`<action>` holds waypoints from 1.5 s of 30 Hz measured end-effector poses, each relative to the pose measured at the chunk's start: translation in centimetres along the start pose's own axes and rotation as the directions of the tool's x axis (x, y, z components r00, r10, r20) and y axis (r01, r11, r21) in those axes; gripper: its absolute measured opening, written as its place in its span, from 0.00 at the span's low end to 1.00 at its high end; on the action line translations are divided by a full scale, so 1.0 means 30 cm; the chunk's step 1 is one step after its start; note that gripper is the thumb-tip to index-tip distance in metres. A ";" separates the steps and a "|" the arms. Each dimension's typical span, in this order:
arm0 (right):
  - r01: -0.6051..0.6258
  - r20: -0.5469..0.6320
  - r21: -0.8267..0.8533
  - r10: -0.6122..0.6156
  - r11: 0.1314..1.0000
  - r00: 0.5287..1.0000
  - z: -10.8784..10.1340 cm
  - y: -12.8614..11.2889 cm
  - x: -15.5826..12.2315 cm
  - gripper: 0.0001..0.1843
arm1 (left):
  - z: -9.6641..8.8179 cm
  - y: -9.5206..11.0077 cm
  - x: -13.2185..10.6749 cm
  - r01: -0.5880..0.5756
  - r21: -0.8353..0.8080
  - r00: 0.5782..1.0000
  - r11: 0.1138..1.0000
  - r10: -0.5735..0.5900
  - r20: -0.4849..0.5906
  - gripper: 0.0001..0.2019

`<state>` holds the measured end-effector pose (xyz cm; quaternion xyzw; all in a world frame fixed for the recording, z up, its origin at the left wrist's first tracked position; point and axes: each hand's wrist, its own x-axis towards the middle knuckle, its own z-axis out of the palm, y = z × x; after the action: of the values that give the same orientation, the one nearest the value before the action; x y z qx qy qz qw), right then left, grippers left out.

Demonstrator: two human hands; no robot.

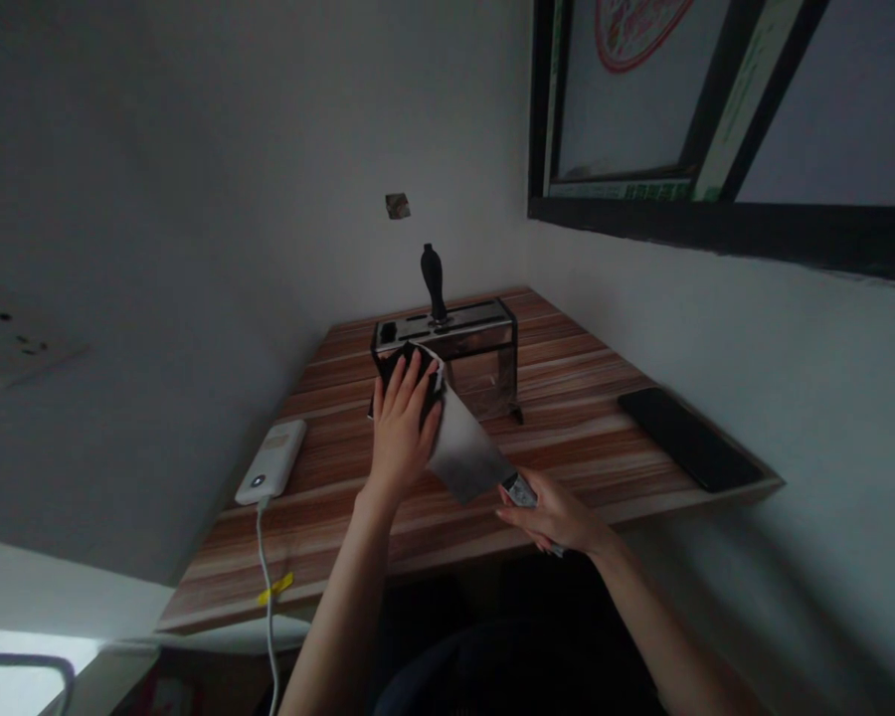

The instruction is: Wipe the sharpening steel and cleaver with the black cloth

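Note:
A wide cleaver (468, 449) is held over the wooden table (582, 398), blade pointing away toward the metal knife rack (484, 343). My right hand (556, 517) is closed around its handle. My left hand (403, 428) presses a dark cloth (407, 363) against the far end of the blade, fingers spread over the cloth. A black-handled tool (434, 281) stands upright in the rack behind.
A white power bank (272, 461) with a cable (267, 587) lies at the table's left. A black phone (688, 438) lies at the right edge by the wall. A framed window (716, 214) is above right. Wall sockets (15, 343) are on the left.

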<state>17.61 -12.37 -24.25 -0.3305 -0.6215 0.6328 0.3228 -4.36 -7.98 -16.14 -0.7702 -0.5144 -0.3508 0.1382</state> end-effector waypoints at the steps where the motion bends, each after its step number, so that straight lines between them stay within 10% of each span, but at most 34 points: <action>1: 0.000 -0.002 -0.002 0.000 1.000 1.000 0.000 -0.001 0.000 0.16 | 0.001 0.003 -0.001 0.001 0.005 1.000 1.000 -0.001 -0.004 0.23; 31: -0.012 -0.046 -0.066 0.009 0.998 0.999 -0.006 0.015 -0.001 0.23 | 0.073 0.257 -0.323 -0.172 -0.169 0.928 0.971 0.217 0.304 0.28; 45: 0.012 -0.021 -0.040 -0.012 0.999 1.000 -0.001 -0.007 0.002 0.19 | 0.060 0.230 -0.258 -0.152 -0.112 0.943 0.982 0.178 0.280 0.27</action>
<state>17.61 -12.29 -24.03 -0.3399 -0.6324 0.6148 0.3266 0.76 -15.31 -21.69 -0.8588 -0.4468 -0.2442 0.0563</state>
